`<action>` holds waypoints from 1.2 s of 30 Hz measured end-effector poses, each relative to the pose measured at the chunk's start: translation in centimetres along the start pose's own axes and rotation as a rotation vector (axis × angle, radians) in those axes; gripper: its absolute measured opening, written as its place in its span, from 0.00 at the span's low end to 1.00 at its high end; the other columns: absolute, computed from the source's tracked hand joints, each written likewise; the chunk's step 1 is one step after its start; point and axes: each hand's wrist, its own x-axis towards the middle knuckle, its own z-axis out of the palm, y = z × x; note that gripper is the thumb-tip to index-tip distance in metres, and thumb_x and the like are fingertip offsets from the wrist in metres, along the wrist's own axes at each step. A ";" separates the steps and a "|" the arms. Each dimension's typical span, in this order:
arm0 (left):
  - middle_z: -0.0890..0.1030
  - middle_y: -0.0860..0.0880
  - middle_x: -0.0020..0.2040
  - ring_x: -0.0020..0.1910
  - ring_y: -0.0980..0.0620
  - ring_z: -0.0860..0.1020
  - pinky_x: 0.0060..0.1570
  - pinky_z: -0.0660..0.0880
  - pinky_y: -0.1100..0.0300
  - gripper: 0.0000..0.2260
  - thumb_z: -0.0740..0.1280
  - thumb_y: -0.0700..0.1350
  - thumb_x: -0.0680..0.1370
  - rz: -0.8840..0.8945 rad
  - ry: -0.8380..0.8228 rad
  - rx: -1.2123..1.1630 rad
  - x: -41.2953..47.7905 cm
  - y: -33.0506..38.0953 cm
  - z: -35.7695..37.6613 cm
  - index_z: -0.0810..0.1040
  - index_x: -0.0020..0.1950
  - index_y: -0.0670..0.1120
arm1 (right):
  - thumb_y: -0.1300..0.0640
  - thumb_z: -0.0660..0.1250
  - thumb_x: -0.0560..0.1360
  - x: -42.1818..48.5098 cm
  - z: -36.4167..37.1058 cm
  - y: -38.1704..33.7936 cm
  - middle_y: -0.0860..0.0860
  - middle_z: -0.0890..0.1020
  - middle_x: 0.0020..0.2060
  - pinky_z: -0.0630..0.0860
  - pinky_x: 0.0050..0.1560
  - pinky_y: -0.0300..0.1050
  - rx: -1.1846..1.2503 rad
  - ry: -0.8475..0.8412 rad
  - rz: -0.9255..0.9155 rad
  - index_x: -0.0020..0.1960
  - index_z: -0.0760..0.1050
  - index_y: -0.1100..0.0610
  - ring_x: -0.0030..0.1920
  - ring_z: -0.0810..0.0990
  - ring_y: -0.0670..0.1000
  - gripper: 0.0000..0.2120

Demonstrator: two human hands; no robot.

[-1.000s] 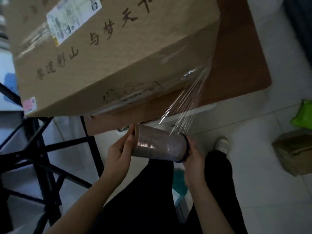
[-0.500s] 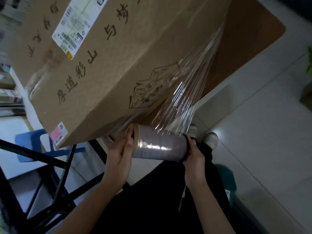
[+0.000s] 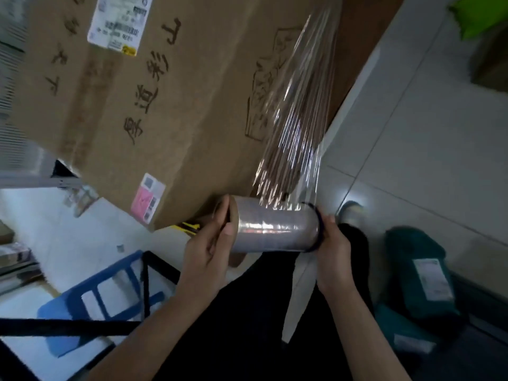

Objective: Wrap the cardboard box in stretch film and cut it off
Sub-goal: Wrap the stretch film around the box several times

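While the left hand (image 3: 211,243) curls round one end of the roll (image 3: 275,229) and the right hand (image 3: 334,246) clasps the other, the roll lies level between them. From its top, film (image 3: 297,119) stretches taut up to the box (image 3: 178,92) just above the hands, meeting its right edge. Beyond that edge shows the brown surface (image 3: 357,37). A blue stool (image 3: 90,298) stands below the left hand; a green parcel (image 3: 420,270) lies right of the right hand.

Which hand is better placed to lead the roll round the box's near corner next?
Likely the left hand: its grip is on the roll end beside the cardboard box corner; the right hand holds the far end, below the stretched film.
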 end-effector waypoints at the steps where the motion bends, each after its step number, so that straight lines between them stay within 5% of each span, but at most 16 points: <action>1: 0.70 0.72 0.63 0.65 0.69 0.67 0.59 0.65 0.74 0.21 0.56 0.59 0.75 0.013 -0.009 -0.003 -0.4 -0.5 -0.5 0.67 0.68 0.60 | 0.51 0.61 0.79 -0.4 0.0 1.1 0.54 0.84 0.55 0.79 0.49 0.41 0.031 0.018 -0.007 0.62 0.79 0.57 0.55 0.83 0.50 0.16; 7: 0.70 0.64 0.66 0.64 0.71 0.67 0.56 0.65 0.78 0.21 0.57 0.59 0.76 0.063 -0.001 0.035 -3.4 -3.4 -3.2 0.66 0.69 0.60 | 0.47 0.66 0.75 -2.2 0.2 7.0 0.61 0.81 0.59 0.73 0.65 0.59 0.152 0.021 0.090 0.62 0.79 0.58 0.61 0.79 0.60 0.20; 18: 0.72 0.62 0.65 0.64 0.69 0.68 0.58 0.65 0.76 0.20 0.58 0.59 0.75 0.203 -0.110 0.121 -3.5 -8.2 -12.4 0.69 0.66 0.57 | 0.53 0.61 0.79 -5.8 4.8 17.4 0.54 0.86 0.52 0.81 0.44 0.40 0.312 0.069 -0.042 0.59 0.80 0.58 0.50 0.85 0.49 0.15; 22: 0.72 0.60 0.66 0.64 0.68 0.69 0.60 0.65 0.75 0.18 0.57 0.54 0.77 0.243 -0.159 0.175 -1.9 -9.9 -16.9 0.70 0.67 0.54 | 0.53 0.61 0.79 -6.2 8.9 21.2 0.46 0.84 0.52 0.78 0.55 0.45 0.385 0.083 -0.071 0.58 0.81 0.55 0.51 0.83 0.46 0.13; 28: 0.71 0.55 0.69 0.67 0.62 0.69 0.66 0.65 0.64 0.26 0.57 0.59 0.76 0.335 -0.286 0.342 1.1 -12.0 -23.3 0.68 0.71 0.49 | 0.49 0.62 0.79 -6.1 15.1 27.8 0.43 0.86 0.37 0.78 0.49 0.45 0.497 0.133 -0.062 0.52 0.80 0.51 0.42 0.85 0.42 0.10; 32: 0.72 0.60 0.68 0.67 0.63 0.69 0.66 0.66 0.62 0.22 0.57 0.58 0.76 0.384 -0.311 0.415 3.0 -12.0 -26.4 0.69 0.70 0.54 | 0.48 0.63 0.78 -6.4 19.2 30.5 0.52 0.85 0.52 0.78 0.58 0.52 0.570 0.104 -0.059 0.60 0.80 0.55 0.54 0.83 0.51 0.16; 36: 0.72 0.70 0.63 0.65 0.67 0.69 0.62 0.67 0.68 0.21 0.58 0.59 0.76 0.436 -0.348 0.444 4.6 -12.6 -28.4 0.69 0.68 0.57 | 0.49 0.65 0.77 -6.4 21.5 32.3 0.51 0.87 0.49 0.79 0.53 0.49 0.629 0.121 -0.101 0.53 0.83 0.52 0.52 0.84 0.51 0.12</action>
